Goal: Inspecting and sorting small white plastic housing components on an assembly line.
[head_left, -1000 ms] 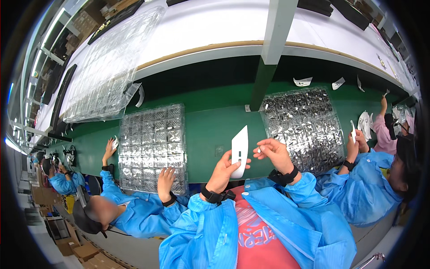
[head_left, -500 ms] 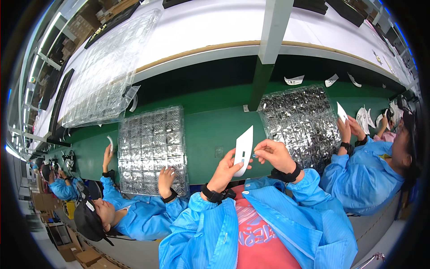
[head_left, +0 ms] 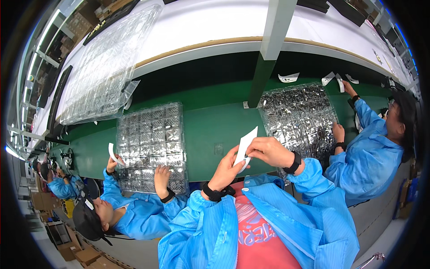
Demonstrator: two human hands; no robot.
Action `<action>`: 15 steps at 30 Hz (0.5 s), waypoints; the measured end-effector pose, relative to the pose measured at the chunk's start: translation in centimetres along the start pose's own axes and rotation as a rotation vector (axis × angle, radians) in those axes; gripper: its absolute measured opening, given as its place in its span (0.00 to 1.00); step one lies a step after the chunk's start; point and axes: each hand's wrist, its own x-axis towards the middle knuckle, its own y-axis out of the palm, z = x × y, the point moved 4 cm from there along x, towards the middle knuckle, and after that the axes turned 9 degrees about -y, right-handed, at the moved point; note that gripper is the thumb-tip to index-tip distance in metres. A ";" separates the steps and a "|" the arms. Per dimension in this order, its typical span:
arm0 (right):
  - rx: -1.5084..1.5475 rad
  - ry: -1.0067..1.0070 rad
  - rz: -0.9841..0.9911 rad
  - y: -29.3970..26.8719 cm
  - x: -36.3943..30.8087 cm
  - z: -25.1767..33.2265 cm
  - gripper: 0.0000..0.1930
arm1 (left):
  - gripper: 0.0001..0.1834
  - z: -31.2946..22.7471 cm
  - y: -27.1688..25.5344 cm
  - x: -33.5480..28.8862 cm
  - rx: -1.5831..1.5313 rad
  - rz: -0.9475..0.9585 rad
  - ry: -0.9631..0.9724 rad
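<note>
A white, slightly curved plastic panel (head_left: 247,140) with a pointed top is gripped by my left hand (head_left: 225,171), fingers behind and thumb in front, above the bench's near edge. My right hand (head_left: 271,152) is pinched at the panel's lower face, its fingertips touching it. A small dark spot shows at those fingertips; what they pinch is too small to make out. To the right of my hands lies a clear compartment tray (head_left: 298,121) full of small shiny pieces. Another clear tray (head_left: 152,145) with small pieces lies to the left.
A co-worker's hand (head_left: 113,162) on the left holds a curved white panel. On the right, another co-worker's hand (head_left: 349,88) reaches to a white panel at the back. More panels (head_left: 289,77) lie there. A post (head_left: 264,76) rises from the green bench (head_left: 204,130) to a white shelf.
My right hand has moved left onto the panel, which is now turned more edge-on. The right co-worker has carried a panel to the back of the bench. The left co-worker's panel is lower.
</note>
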 end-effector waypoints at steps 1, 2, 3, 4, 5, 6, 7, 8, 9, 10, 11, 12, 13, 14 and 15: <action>0.004 0.001 0.018 0.0 0.1 0.0 0.04 | 0.31 0.0 0.0 0.0 -0.001 0.000 0.000; 0.007 0.002 0.036 0.0 0.2 0.0 0.04 | 0.31 -0.1 0.0 0.0 -0.011 -0.003 0.007; 0.008 0.001 0.037 0.0 0.2 -0.1 0.04 | 0.31 -0.1 0.0 -0.1 -0.020 -0.006 0.014; 0.002 -0.006 0.050 0.0 0.3 0.0 0.04 | 0.31 -0.2 0.1 -0.1 -0.021 -0.006 0.014; -0.005 -0.013 0.062 0.0 0.3 0.0 0.04 | 0.31 -0.3 0.1 -0.1 -0.012 -0.007 0.015; -0.005 -0.013 0.061 0.1 0.3 0.0 0.04 | 0.31 -0.3 0.1 -0.1 -0.004 -0.007 0.017; -0.036 -0.016 0.057 0.2 0.3 0.0 0.04 | 0.31 -0.2 0.1 0.0 -0.004 -0.007 0.017; -0.068 -0.020 0.051 0.3 0.4 0.1 0.04 | 0.31 -0.1 0.0 0.0 0.017 -0.012 0.015; -0.068 -0.020 0.050 0.4 0.4 0.1 0.04 | 0.31 0.0 -0.1 0.1 0.039 -0.018 0.012; -0.084 -0.025 0.029 0.5 0.5 0.2 0.04 | 0.31 0.0 -0.1 0.1 0.040 -0.017 0.012; -0.100 -0.029 0.008 0.5 0.5 0.3 0.05 | 0.31 0.0 -0.2 0.1 0.065 -0.027 0.012; -0.101 -0.028 0.006 0.6 0.6 0.3 0.05 | 0.31 -0.1 -0.2 0.1 0.090 -0.037 0.011; -0.131 -0.029 -0.002 0.7 0.6 0.4 0.05 | 0.31 0.1 -0.3 0.2 0.091 -0.034 0.011; -0.160 -0.030 -0.009 0.7 0.6 0.4 0.05 | 0.31 0.2 -0.4 0.3 0.103 -0.046 0.011; -0.160 -0.030 -0.011 0.8 0.6 0.3 0.05 | 0.31 0.2 -0.5 0.3 0.115 -0.058 0.011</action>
